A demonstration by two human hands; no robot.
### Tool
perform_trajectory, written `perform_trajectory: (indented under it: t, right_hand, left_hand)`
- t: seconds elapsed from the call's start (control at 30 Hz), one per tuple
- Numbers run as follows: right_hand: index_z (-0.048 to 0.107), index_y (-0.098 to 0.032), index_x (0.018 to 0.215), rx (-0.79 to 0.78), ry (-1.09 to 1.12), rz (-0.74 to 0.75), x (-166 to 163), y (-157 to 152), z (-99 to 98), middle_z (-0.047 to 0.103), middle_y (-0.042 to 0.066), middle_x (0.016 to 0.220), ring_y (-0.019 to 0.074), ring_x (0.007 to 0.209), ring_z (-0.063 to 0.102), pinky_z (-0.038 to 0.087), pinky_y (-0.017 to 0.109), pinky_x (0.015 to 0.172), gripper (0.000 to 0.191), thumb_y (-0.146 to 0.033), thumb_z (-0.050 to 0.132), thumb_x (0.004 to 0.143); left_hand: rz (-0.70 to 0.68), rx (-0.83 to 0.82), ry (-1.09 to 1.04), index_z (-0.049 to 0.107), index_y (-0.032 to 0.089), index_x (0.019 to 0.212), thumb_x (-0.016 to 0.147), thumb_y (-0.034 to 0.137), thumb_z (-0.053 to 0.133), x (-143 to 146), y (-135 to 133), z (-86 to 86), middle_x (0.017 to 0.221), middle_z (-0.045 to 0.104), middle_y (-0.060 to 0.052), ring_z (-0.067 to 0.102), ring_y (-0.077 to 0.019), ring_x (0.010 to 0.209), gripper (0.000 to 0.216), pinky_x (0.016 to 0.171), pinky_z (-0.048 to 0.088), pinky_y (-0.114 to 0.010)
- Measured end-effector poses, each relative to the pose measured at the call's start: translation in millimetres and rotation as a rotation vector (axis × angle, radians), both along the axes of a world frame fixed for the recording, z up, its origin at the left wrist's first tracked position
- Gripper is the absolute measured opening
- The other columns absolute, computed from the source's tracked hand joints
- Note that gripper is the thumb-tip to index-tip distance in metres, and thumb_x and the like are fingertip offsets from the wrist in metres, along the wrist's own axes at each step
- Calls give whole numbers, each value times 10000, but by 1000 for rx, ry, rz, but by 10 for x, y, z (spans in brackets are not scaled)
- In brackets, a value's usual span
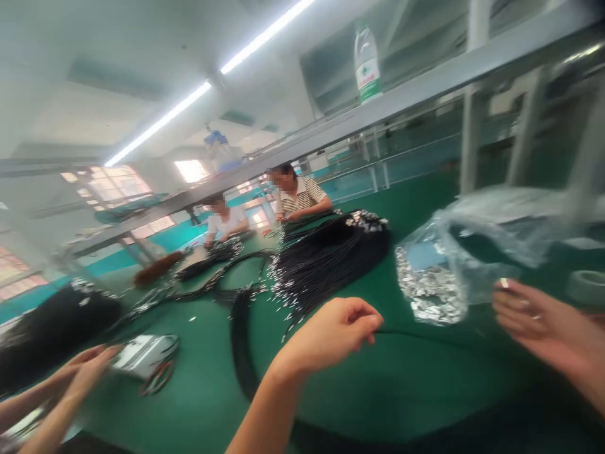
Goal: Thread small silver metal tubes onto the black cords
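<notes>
My left hand point(333, 334) is closed in a pinch on a thin black cable point(418, 335), which trails off to the right over the green table point(198, 403). At the right, the fingers of my right hand point(539, 318) are pinched around a small shiny metal piece point(505, 284). Between and beyond my hands lies a clear plastic bag point(466, 265) full of small silvery metal pieces point(437, 296). Behind my left hand spreads a large bundle of black cables point(331, 252) with silvery tips. My right hand is slightly blurred.
A roll of tape point(586, 285) lies at the right edge. More black cables point(243, 340) curve over the table, near a white box point(144, 353). Another person's hands point(89, 362) work at the left. Two people sit opposite. A bottle point(367, 66) stands on the overhead shelf point(401, 98).
</notes>
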State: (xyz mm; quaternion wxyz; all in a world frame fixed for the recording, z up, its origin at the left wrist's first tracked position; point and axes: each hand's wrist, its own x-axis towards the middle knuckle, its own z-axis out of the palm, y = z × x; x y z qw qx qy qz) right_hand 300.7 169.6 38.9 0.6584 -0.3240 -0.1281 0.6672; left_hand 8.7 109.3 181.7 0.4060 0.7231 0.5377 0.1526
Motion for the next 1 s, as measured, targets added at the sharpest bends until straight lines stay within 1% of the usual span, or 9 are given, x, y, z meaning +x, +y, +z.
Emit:
perform_trajectory:
  t: [0.1, 0.2, 0.3, 0.37, 0.5, 0.6, 0.7, 0.8, 1.0]
  right_hand:
    - [615, -139, 713, 58, -22, -21, -9, 6, 86, 362, -44, 572, -7, 321, 245, 235, 137, 291, 202, -179, 580, 907]
    - [639, -128, 743, 93, -58, -74, 36, 28, 96, 396, -45, 578, -7, 330, 239, 243, 131, 291, 128, -213, 685, 827]
    - [642, -120, 730, 103, -73, -118, 79, 36, 81, 415, -46, 576, -9, 339, 235, 247, 121, 285, 177, -235, 777, 726]
    - [642, -118, 720, 98, -67, -122, 80, 35, 68, 418, -44, 575, -7, 346, 238, 245, 117, 283, 197, -230, 802, 695]
    - [658, -119, 775, 70, -29, -87, 25, 34, 53, 424, -42, 593, -6, 350, 237, 257, 120, 282, 185, -236, 793, 729]
    - [652, -127, 801, 40, 66, -97, -11, 40, 62, 397, -54, 593, -5, 342, 228, 252, 131, 275, 164, -234, 771, 766]
    - [645, -129, 815, 42, 138, -121, -21, 47, 77, 379, -65, 585, -5, 340, 224, 242, 135, 271, 176, -225, 783, 762]
    - [644, -141, 836, 52, 152, -136, -25, 52, 76, 371, -77, 575, -3, 345, 232, 243, 134, 274, 252, -237, 839, 709]
    - [656, -160, 891, 68, 118, -147, -35, 57, 31, 377, -89, 567, -2, 359, 228, 248, 130, 285, 369, -282, 900, 644]
  left_hand:
    - [23, 191, 37, 674, 166, 952, 913, 355, 454, 393, 169, 72, 769, 653, -5, 497, -114, 611, 292, 557, 367, -220]
    - [53, 403, 132, 699, 172, 912, 911, 305, 474, 682, 308, 65, 756, 649, -27, 515, -144, 628, 262, 591, 356, -255]
    - [124, 591, 193, 705, 184, 833, 920, 266, 480, 748, 440, -68, 786, 632, -48, 534, -173, 715, 255, 657, 352, -276]
    - [175, 655, 119, 683, 190, 819, 941, 263, 447, 678, 508, -225, 793, 617, -38, 534, -173, 755, 276, 687, 356, -273]
    - [214, 602, -73, 597, 186, 792, 974, 314, 383, 512, 534, -648, 753, 574, -13, 501, -150, 709, 309, 659, 356, -248]
    - [174, 533, -105, 571, 187, 773, 977, 331, 370, 513, 489, -977, 725, 538, -9, 474, -146, 681, 321, 635, 349, -243]
    - [110, 491, -97, 560, 186, 760, 977, 316, 348, 573, 463, -1211, 701, 515, -10, 458, -147, 660, 330, 635, 349, -248]
    - [77, 457, -92, 549, 188, 766, 982, 334, 335, 600, 475, -1323, 684, 498, -5, 445, -145, 642, 337, 631, 346, -247]
    - [60, 422, -125, 534, 191, 729, 976, 345, 342, 582, 496, -1418, 630, 457, 15, 426, -136, 610, 349, 637, 347, -247]
